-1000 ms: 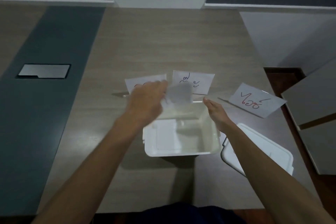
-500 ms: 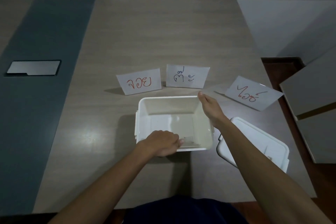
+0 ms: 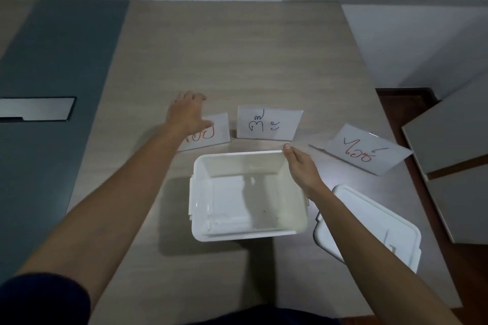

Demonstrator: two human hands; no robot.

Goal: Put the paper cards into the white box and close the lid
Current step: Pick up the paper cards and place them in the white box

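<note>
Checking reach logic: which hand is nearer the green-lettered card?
Right. The right hand rests on the box rim just below the green-lettered card; the left hand covers the neighbouring card.

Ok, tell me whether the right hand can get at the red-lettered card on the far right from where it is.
Probably yes. The right hand rests on the white box at its far right corner, and the red-lettered card lies just to its right on bare table. Nothing stands between them; the lid sits nearer the person.

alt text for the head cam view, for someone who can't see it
A person's left hand reaches over a paper card with red writing while the right hand rests on the far right corner of an open white box. Two more cards and the lid lie on the table.
</note>
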